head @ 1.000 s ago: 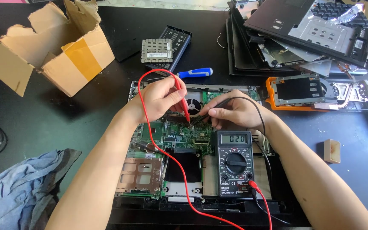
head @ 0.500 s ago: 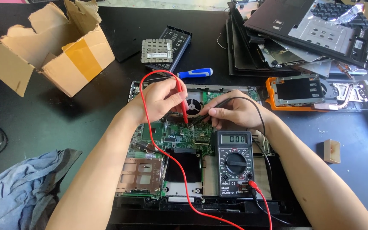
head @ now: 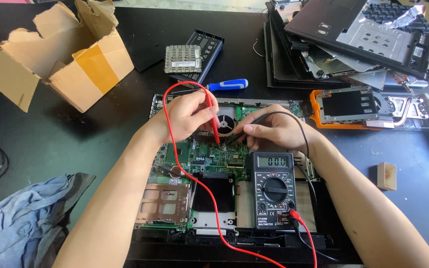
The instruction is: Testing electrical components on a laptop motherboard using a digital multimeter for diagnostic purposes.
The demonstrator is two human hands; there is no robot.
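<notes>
An opened laptop base with a green circuit board lies in front of me on the black table. My left hand grips a red test probe, tip down on the board near the fan. My right hand grips a black test probe, its tip touching the board just right of the red one. A dark grey multimeter with a round dial rests on the laptop below my right hand. Its red lead and black lead loop over the board.
A torn cardboard box stands at the back left. A blue-handled screwdriver, a black battery pack and a metal heatsink sit behind the laptop. Stacked laptop parts fill the back right. Blue cloth lies front left; a small tan block right.
Both hands stay on the probes with only slight shifts of the tips. The multimeter's display reading has changed.
</notes>
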